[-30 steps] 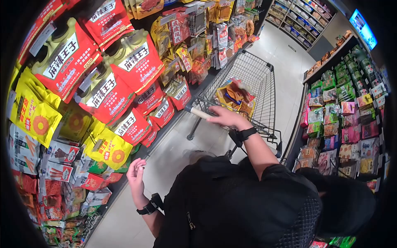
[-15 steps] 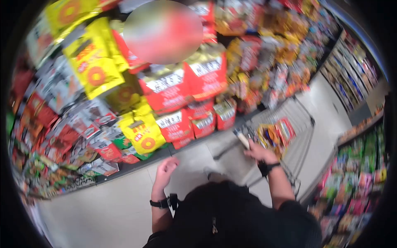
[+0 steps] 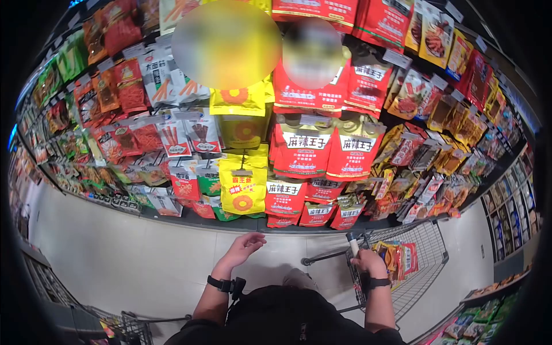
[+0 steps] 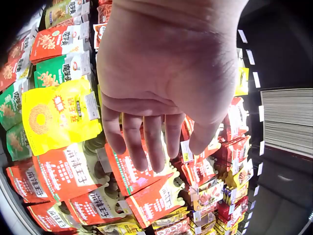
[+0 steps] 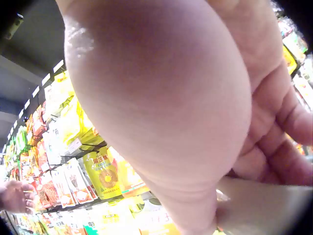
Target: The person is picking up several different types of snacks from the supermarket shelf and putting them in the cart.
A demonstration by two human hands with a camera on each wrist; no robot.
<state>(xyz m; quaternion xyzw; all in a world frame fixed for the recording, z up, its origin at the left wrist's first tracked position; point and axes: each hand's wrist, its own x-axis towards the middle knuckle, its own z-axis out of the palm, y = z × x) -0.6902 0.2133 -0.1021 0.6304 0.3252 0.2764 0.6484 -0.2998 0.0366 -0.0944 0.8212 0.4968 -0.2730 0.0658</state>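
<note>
“Right hand [image 3: 370, 263]: holding what?”
“Fingers curl round the cart handle [image 3: 353, 245]; packets [image 3: 397, 259] lie in the cart [image 3: 430, 246]. Left hand [image 3: 244, 249] is open, fingers apart, in front of hanging snack bags [image 3: 243, 187].”

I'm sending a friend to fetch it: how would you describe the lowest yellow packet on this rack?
On the long snack rack, look just above the dark base ledge for the red pouches. The yellow packet hangs immediately left of them, an orange ring printed near its bottom. It hangs lower than the other yellow packets.
</note>
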